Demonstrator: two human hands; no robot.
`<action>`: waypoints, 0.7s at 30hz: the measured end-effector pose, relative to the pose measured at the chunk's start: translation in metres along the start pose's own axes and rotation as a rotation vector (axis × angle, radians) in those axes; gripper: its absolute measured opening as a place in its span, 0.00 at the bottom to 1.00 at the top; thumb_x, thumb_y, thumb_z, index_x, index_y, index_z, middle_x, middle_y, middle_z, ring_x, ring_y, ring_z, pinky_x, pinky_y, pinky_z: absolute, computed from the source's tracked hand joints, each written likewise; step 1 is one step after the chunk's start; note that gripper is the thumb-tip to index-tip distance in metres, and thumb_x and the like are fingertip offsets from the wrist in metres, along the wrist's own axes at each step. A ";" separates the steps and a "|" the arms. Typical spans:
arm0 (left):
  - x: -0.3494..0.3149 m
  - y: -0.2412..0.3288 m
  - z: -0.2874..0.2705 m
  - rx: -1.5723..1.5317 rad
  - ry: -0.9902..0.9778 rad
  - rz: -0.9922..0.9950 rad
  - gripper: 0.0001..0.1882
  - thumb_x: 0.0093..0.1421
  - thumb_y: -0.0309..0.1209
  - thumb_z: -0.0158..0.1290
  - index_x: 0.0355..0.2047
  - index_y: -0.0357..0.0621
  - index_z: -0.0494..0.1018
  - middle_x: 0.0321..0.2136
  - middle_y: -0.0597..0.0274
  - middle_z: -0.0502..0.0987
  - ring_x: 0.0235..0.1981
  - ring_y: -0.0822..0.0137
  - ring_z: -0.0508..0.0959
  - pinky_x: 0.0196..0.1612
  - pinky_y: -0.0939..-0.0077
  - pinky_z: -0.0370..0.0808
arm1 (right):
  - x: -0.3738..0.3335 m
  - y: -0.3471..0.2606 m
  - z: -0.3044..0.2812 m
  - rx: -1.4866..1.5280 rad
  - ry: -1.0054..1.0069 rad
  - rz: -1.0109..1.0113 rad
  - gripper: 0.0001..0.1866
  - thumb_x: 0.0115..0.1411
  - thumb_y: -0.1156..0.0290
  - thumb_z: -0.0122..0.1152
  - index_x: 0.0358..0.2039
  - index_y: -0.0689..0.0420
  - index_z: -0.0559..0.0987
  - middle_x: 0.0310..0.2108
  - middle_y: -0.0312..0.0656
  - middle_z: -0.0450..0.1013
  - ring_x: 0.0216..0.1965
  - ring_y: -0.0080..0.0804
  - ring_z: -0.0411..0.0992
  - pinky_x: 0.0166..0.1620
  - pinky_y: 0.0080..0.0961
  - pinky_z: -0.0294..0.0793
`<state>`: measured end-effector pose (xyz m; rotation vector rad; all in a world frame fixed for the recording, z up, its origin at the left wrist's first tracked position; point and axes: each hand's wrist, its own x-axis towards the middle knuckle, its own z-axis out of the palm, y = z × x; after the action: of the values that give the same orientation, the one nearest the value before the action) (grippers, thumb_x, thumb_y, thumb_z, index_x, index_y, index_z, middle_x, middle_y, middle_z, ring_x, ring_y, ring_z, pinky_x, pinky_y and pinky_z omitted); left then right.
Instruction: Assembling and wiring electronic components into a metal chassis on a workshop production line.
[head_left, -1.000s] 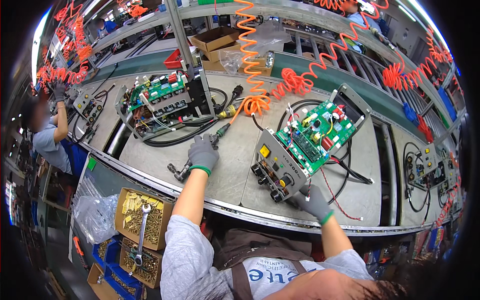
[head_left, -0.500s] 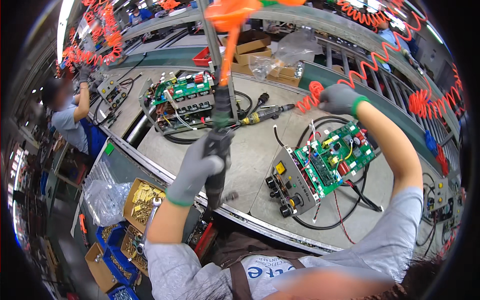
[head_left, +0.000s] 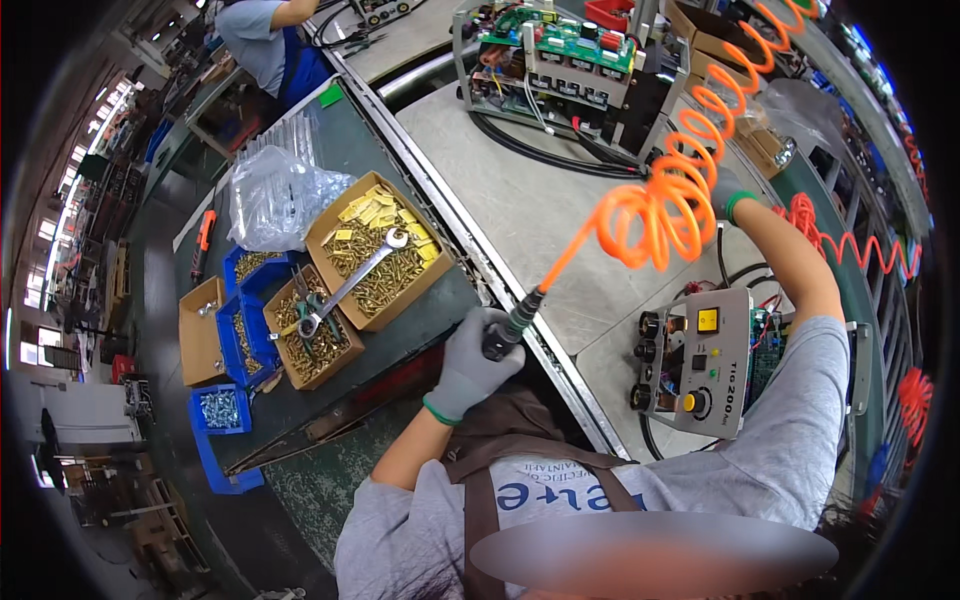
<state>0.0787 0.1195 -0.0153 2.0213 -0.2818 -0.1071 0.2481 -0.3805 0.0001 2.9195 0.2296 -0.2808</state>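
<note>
My left hand [head_left: 466,372], in a grey glove with a green cuff, is closed round a black air screwdriver [head_left: 512,322] at the bench's near edge. An orange coiled hose [head_left: 655,222] runs from the tool up to the right. Behind its loops my right hand [head_left: 731,188], gloved alike, reaches over the bench; its fingers are hidden. Near my right forearm sits a welding machine [head_left: 712,362] with a grey front panel, yellow switch and knobs, its circuit board partly covered by my arm. A second machine [head_left: 580,62] with an exposed green board stands farther back.
Left of the bench, a cardboard box [head_left: 385,262] holds brass-coloured screws, with a combination wrench [head_left: 352,282] across it. Blue bins [head_left: 238,340] and a plastic bag [head_left: 275,200] lie beside it. Black cables [head_left: 545,150] loop on the bench. A co-worker [head_left: 262,45] is at the far left.
The view has swung left and down. My left hand has brought the screwdriver down near my body, tilted. My right hand has moved out of clear sight behind the orange hose.
</note>
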 end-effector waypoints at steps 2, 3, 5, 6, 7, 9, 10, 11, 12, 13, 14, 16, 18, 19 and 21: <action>0.002 -0.007 0.008 0.003 -0.042 -0.010 0.23 0.48 0.33 0.66 0.44 0.45 0.73 0.32 0.60 0.79 0.32 0.68 0.80 0.39 0.71 0.78 | 0.014 0.000 0.019 0.019 0.171 -0.009 0.24 0.57 0.57 0.67 0.51 0.54 0.78 0.47 0.53 0.77 0.52 0.49 0.75 0.54 0.43 0.74; 0.004 -0.010 0.011 -0.033 -0.066 -0.018 0.23 0.48 0.33 0.66 0.45 0.45 0.73 0.32 0.60 0.79 0.32 0.68 0.80 0.39 0.71 0.78 | 0.016 -0.001 0.024 0.064 0.512 -0.073 0.24 0.57 0.56 0.67 0.51 0.54 0.79 0.47 0.53 0.77 0.52 0.47 0.75 0.53 0.43 0.74; 0.008 -0.016 0.017 -0.126 -0.093 -0.040 0.24 0.48 0.33 0.67 0.45 0.45 0.73 0.32 0.60 0.79 0.33 0.68 0.80 0.40 0.71 0.78 | 0.009 -0.003 0.023 0.121 0.514 -0.049 0.25 0.55 0.57 0.68 0.51 0.55 0.79 0.45 0.52 0.78 0.50 0.46 0.76 0.53 0.42 0.75; 0.009 -0.019 0.018 -0.165 -0.086 -0.044 0.24 0.48 0.33 0.67 0.45 0.45 0.73 0.32 0.60 0.79 0.33 0.69 0.80 0.40 0.72 0.78 | -0.001 -0.004 0.018 0.175 0.261 -0.002 0.25 0.54 0.59 0.68 0.51 0.55 0.79 0.43 0.52 0.79 0.49 0.46 0.77 0.52 0.42 0.75; 0.010 -0.022 0.018 -0.199 -0.078 -0.048 0.24 0.48 0.33 0.67 0.45 0.45 0.73 0.32 0.60 0.79 0.33 0.69 0.80 0.40 0.72 0.78 | -0.016 -0.003 0.009 0.230 0.009 0.045 0.25 0.53 0.61 0.68 0.50 0.56 0.80 0.42 0.51 0.80 0.47 0.46 0.78 0.52 0.41 0.75; 0.009 -0.026 0.015 -0.227 -0.059 -0.038 0.24 0.48 0.33 0.67 0.46 0.44 0.73 0.32 0.61 0.79 0.33 0.70 0.80 0.40 0.73 0.77 | -0.036 -0.010 -0.011 0.100 -0.369 0.104 0.23 0.48 0.63 0.68 0.45 0.55 0.80 0.37 0.49 0.81 0.42 0.46 0.80 0.49 0.41 0.77; 0.007 -0.027 0.012 -0.223 -0.045 -0.025 0.24 0.49 0.33 0.67 0.46 0.44 0.73 0.32 0.61 0.79 0.33 0.71 0.80 0.40 0.73 0.77 | -0.041 -0.017 -0.019 0.066 -0.416 0.138 0.20 0.45 0.63 0.68 0.41 0.54 0.81 0.35 0.48 0.81 0.39 0.47 0.80 0.46 0.41 0.79; 0.006 -0.026 0.010 -0.217 -0.037 -0.048 0.24 0.49 0.33 0.67 0.46 0.43 0.73 0.32 0.62 0.79 0.33 0.71 0.80 0.40 0.73 0.77 | -0.046 -0.025 -0.027 0.024 -0.373 0.080 0.21 0.44 0.62 0.69 0.40 0.53 0.81 0.34 0.48 0.82 0.38 0.47 0.81 0.45 0.41 0.79; 0.006 -0.025 0.007 -0.206 -0.033 -0.005 0.24 0.49 0.32 0.66 0.46 0.43 0.73 0.32 0.62 0.79 0.33 0.72 0.79 0.40 0.74 0.77 | -0.048 -0.032 -0.034 -0.033 -0.327 0.008 0.22 0.43 0.60 0.70 0.40 0.52 0.81 0.34 0.47 0.82 0.37 0.47 0.81 0.44 0.40 0.80; 0.007 -0.022 0.005 -0.193 -0.044 -0.009 0.24 0.49 0.32 0.66 0.46 0.43 0.73 0.32 0.62 0.79 0.33 0.72 0.79 0.40 0.74 0.77 | -0.047 -0.039 -0.041 -0.065 -0.370 -0.017 0.25 0.41 0.59 0.71 0.42 0.51 0.79 0.36 0.48 0.81 0.40 0.48 0.80 0.46 0.42 0.79; 0.007 -0.019 0.004 -0.185 -0.048 -0.001 0.24 0.50 0.32 0.66 0.46 0.42 0.73 0.32 0.62 0.78 0.32 0.72 0.79 0.39 0.74 0.77 | -0.047 -0.040 -0.049 -0.080 -0.335 -0.039 0.26 0.40 0.60 0.71 0.42 0.52 0.79 0.37 0.49 0.80 0.41 0.51 0.78 0.47 0.43 0.78; 0.016 -0.012 0.006 -0.279 -0.072 -0.043 0.24 0.50 0.32 0.66 0.46 0.42 0.73 0.32 0.63 0.78 0.32 0.73 0.77 0.39 0.74 0.76 | -0.051 -0.038 -0.063 -0.138 -0.331 -0.033 0.27 0.37 0.61 0.72 0.42 0.53 0.77 0.40 0.52 0.77 0.44 0.56 0.74 0.49 0.46 0.75; 0.024 -0.008 0.010 -0.277 -0.070 -0.008 0.24 0.50 0.32 0.66 0.46 0.42 0.73 0.32 0.63 0.78 0.31 0.74 0.76 0.39 0.74 0.76 | -0.063 -0.025 -0.080 -0.146 -0.169 0.019 0.24 0.42 0.66 0.70 0.43 0.53 0.76 0.43 0.49 0.76 0.47 0.53 0.73 0.50 0.44 0.75; 0.025 -0.008 0.013 -0.311 -0.080 -0.036 0.23 0.49 0.32 0.66 0.45 0.42 0.73 0.32 0.63 0.77 0.32 0.73 0.76 0.39 0.74 0.76 | -0.070 -0.017 -0.089 -0.167 -0.074 0.037 0.21 0.43 0.73 0.67 0.40 0.55 0.75 0.42 0.48 0.76 0.48 0.52 0.72 0.50 0.43 0.75; 0.022 -0.013 0.018 -0.240 -0.101 -0.079 0.22 0.51 0.31 0.66 0.45 0.42 0.73 0.32 0.65 0.77 0.32 0.75 0.75 0.39 0.75 0.75 | -0.092 0.001 -0.112 -0.273 0.086 0.018 0.21 0.41 0.80 0.63 0.40 0.56 0.74 0.42 0.48 0.74 0.49 0.51 0.71 0.49 0.42 0.74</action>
<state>0.0980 0.1042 -0.0342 1.7906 -0.2411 -0.2806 0.1785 -0.3703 0.1265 2.6643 0.2338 -0.1111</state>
